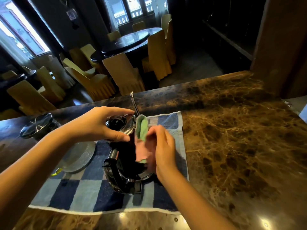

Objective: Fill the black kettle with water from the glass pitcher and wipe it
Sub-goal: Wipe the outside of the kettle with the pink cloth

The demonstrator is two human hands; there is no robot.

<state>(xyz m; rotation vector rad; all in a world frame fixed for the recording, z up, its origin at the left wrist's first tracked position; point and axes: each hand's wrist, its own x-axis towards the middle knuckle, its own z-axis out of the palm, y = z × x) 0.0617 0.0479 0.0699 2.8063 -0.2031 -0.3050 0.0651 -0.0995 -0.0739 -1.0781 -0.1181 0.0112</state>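
The black kettle [123,168] stands on a blue checked towel [79,195] in the middle of the marble counter. My left hand [99,123] grips its top around the lid, thumb in front and fingers behind. My right hand [162,150] holds a green and pink cloth [142,130] flat against the kettle's right side; the hand and cloth are blurred. The glass pitcher [78,156] stands to the left of the kettle, partly hidden by my left forearm.
A dark round lid or base [37,125] lies at the counter's left. A thin metal handle [133,102] rises behind the kettle. The brown marble counter [232,138] stretches to the right. Beyond the counter's far edge are covered chairs [123,72] and round tables.
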